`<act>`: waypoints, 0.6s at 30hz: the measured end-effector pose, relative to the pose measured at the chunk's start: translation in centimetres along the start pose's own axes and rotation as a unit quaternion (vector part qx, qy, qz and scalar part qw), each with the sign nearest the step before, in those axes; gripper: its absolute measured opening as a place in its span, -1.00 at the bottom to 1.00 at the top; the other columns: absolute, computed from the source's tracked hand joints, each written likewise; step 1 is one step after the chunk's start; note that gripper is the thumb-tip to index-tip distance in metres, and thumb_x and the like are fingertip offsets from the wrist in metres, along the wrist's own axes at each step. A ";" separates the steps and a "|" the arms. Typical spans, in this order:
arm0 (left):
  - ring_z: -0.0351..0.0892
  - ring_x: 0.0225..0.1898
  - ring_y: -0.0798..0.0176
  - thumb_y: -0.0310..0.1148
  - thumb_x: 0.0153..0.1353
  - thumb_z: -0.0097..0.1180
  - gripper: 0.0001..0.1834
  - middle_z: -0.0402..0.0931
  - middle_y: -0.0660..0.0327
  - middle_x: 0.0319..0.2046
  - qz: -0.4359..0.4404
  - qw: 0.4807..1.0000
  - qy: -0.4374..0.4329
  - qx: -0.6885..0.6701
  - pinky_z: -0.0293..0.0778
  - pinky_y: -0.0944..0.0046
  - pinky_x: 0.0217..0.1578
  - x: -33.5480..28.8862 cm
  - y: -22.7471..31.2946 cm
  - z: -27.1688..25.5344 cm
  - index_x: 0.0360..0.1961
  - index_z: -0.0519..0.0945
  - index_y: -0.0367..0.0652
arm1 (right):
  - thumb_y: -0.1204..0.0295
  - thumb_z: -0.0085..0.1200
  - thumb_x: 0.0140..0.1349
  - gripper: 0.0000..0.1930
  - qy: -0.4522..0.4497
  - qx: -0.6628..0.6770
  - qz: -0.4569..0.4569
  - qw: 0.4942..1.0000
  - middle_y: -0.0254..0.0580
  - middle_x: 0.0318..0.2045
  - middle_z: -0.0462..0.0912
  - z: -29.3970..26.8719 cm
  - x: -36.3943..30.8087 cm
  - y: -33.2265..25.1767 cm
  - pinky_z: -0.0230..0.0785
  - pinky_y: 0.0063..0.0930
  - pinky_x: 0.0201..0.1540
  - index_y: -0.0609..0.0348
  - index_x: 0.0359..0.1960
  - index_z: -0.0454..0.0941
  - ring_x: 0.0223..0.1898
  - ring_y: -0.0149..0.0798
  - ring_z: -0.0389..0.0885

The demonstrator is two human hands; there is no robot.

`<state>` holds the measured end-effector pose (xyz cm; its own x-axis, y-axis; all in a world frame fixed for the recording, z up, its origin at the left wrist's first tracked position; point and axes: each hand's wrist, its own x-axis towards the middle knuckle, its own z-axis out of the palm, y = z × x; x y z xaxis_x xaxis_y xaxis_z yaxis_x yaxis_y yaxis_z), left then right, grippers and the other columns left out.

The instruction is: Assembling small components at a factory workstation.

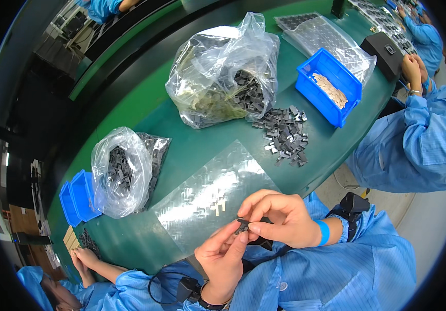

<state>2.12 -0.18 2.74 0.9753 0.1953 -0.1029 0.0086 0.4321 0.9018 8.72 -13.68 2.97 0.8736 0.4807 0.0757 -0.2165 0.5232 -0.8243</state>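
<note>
A small black plastic part is pinched between my two hands, just off the near edge of the table. My left hand grips it from the left with thumb and fingers. From the right, my right hand holds the same part between thumb and fingertips; a blue band circles that wrist. Beyond the hands lies a clear plastic sheet, with a few small tan strips on it near my fingers. The part's finer shape is partly hidden by my fingers.
Loose black parts are heaped beside a large clear bag. A blue bin holds tan pieces. Left stand another open bag and blue bins. Co-workers sit at both sides: a hand left, a sleeve right.
</note>
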 end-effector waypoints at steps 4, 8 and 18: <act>0.60 -0.31 0.15 -0.73 0.08 0.01 -0.72 0.54 -0.07 -0.33 0.000 1.000 0.006 0.013 0.56 0.22 -0.20 0.0 0.0 0.2 -0.13 0.48 -0.43 | 0.68 0.03 0.08 -0.93 0.013 0.019 -0.003 1.000 -0.07 -0.17 0.40 0.0 -0.1 0.3 0.47 -0.55 -0.22 0.38 -0.38 0.46 -0.25 -0.37 0.49; 0.60 -0.32 0.15 -0.73 0.07 0.01 -0.72 0.55 -0.05 -0.34 -0.009 1.000 0.013 0.004 0.56 0.22 -0.21 0.1 0.1 0.3 -0.14 0.48 -0.44 | 0.69 0.04 0.07 -0.94 0.025 0.036 0.003 0.999 -0.07 -0.18 0.40 0.1 -0.2 0.3 0.47 -0.55 -0.21 0.38 -0.39 0.45 -0.23 -0.37 0.48; 0.60 -0.33 0.15 -0.73 0.06 0.03 -0.72 0.54 -0.02 -0.35 -0.011 1.000 0.020 0.001 0.57 0.24 -0.22 0.0 -0.1 0.3 -0.15 0.49 -0.44 | 0.67 0.07 0.07 -0.95 0.036 0.016 -0.007 0.999 -0.10 -0.23 0.43 0.1 -0.2 0.6 0.42 -0.55 -0.18 0.35 -0.43 0.46 -0.23 -0.38 0.46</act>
<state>2.15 -0.44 2.80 0.9655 0.2198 -0.1398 0.0310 0.4359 0.8995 8.35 -13.42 2.53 0.9057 0.4215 0.0460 -0.2167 0.5533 -0.8043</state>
